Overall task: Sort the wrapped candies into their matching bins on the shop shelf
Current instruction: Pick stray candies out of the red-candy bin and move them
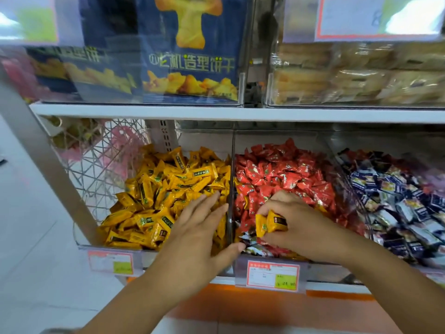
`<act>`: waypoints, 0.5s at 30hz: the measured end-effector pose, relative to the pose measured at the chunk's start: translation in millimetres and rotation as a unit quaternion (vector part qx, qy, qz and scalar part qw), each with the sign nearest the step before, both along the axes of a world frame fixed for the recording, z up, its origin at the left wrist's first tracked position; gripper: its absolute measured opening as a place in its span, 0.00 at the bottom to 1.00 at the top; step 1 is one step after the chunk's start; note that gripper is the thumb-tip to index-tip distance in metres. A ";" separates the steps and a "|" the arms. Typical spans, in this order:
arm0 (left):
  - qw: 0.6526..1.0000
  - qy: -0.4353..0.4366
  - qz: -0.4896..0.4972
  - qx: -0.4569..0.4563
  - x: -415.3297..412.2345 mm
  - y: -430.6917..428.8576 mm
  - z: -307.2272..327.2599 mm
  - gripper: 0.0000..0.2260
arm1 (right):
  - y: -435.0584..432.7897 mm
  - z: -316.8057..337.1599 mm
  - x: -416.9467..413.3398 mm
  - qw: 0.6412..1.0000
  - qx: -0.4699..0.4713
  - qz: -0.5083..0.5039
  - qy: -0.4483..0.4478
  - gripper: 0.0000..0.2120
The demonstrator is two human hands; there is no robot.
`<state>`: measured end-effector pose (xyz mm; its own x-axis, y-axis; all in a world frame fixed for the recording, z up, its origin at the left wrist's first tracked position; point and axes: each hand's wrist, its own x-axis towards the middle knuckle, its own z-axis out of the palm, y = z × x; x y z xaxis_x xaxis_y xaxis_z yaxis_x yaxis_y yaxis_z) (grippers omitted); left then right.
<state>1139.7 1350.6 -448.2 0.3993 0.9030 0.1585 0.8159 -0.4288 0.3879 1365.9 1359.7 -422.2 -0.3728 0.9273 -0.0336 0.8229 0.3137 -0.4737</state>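
Pinching yellow candies [271, 224], right hand [301, 221] hovers below "造型饼干" [209, 64].

the white shelf [144, 109] bears clear bins [231, 165] of yellow candies [168, 189], red candies [277, 174] and dark blue candies [397, 196].

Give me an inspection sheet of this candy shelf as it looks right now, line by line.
Surface: white shop shelving, lower tier carrying three clear plastic bins side by side.
Job's things: yellow wrapped candies fill the left bin, red wrapped candies the middle, dark blue wrapped candies the right; stray yellow candies held over the middle bin; dark and silver strays at its front.
Clutter: price labels on bin fronts.
Grippers: left hand open, flat over the yellow pile; right hand pinches the stray yellow candies.
Cables: nothing seen.
Surroundings: blue biscuit boxes and pale packaged pastries above; wire mesh panel at left.
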 end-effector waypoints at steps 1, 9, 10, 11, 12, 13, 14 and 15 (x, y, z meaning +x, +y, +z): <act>1.000 0.001 0.002 -0.001 -0.1 -1.8 0.0 0.41 | -1.0 3.5 0.9 0.999 -0.023 -0.012 0.030 0.11; 1.000 0.024 0.004 0.000 2.2 -6.1 0.6 0.43 | -5.5 12.7 5.5 0.992 0.071 -0.100 -0.020 0.16; 1.000 0.025 0.003 0.008 3.0 -7.1 0.4 0.43 | -5.0 14.8 5.5 0.989 0.081 -0.114 -0.037 0.18; 1.000 0.024 0.006 0.019 4.4 -8.2 0.1 0.42 | -4.7 17.5 5.2 0.987 0.083 -0.128 -0.044 0.20; 0.999 0.021 0.007 0.025 6.0 -8.9 0.5 0.39 | -4.7 21.1 4.1 0.986 0.086 -0.140 -0.034 0.20; 0.999 0.013 0.003 0.029 6.9 -9.0 -0.3 0.36 | -4.7 25.3 1.3 0.984 0.096 -0.151 0.003 0.17; 0.999 0.004 0.002 0.048 6.9 -8.2 -3.0 0.32 | -4.1 30.6 -3.0 0.978 0.113 -0.161 0.064 0.13; 0.997 -0.004 0.007 0.074 6.2 -7.0 -6.3 0.30 | -1.5 35.0 -8.4 0.967 0.127 -0.169 0.141 0.10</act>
<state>1145.9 1343.6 -454.5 0.3844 0.8755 0.2928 0.8196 -0.4696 0.3281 1357.4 1358.2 -387.2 -0.0091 0.9627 0.2703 0.7484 0.1858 -0.6367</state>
